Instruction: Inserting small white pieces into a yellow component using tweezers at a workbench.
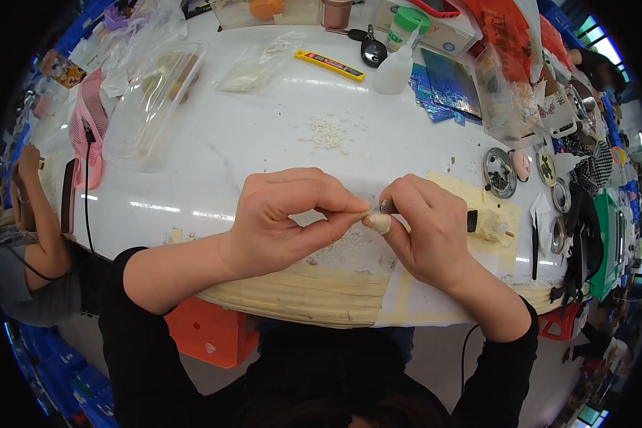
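Bare fingertips met over a white table dotted with tiny pale grains (327, 133)

At the far left, another person's bent bare arm (46, 232) rested near the bench. Next came a pink mesh object (89, 107) with a thin black cable (87, 192) hanging down past it, then a large, clear plastic container (132, 128) and a flat clear bag (248, 77) of whitish contents.

The left hand (271, 225) reached in over the front of the glossy white tabletop (214, 143), thumb and forefinger together at their tips; I could not tell whether anything lay between them. Beyond it sat the loose cluster of grains, and farther back a slim yellow bar-shaped tool (329, 65) and a black key fob (373, 52).

Just right of the left fingertips, a small silvery metal piece (387, 206) showed between the thumb and curled forefinger of the right hand (431, 232), which were closed on it. A cream-coloured wrap (380, 224) covered that thumb's tip.

Behind stood a translucent white squeeze bottle (393, 74), with shiny blue sheets (449, 84) beside it. Farther right lay a round metal dish (499, 173) holding dark green bits.
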The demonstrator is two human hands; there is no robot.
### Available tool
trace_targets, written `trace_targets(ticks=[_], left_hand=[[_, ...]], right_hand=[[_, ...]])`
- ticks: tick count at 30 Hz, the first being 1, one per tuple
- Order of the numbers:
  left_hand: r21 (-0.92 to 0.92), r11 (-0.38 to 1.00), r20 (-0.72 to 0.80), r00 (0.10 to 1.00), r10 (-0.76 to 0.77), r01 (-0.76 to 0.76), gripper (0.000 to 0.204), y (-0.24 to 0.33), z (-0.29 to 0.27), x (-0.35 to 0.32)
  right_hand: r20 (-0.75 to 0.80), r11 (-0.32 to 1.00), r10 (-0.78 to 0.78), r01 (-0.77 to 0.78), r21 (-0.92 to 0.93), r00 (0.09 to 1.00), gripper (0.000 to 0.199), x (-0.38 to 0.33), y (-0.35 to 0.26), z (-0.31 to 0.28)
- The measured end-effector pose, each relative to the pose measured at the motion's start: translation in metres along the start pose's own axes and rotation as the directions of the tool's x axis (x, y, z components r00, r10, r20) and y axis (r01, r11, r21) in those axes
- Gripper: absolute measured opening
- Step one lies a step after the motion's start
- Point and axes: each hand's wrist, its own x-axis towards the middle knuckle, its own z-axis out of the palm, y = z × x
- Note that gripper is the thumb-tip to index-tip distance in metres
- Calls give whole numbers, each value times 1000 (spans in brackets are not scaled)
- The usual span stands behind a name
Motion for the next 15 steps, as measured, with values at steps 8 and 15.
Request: trace_targets(ticks=[8, 15], left_hand=[[5, 1000, 6, 1000, 8, -8, 18, 0, 0, 0], [22, 999, 16, 999, 35, -36, 18, -1, -1, 0]], right_hand=[[17, 1000, 2, -2, -2, 1000, 29, 0, 0, -1], [52, 1000, -2, 1, 16, 999, 24, 0, -1, -3]])
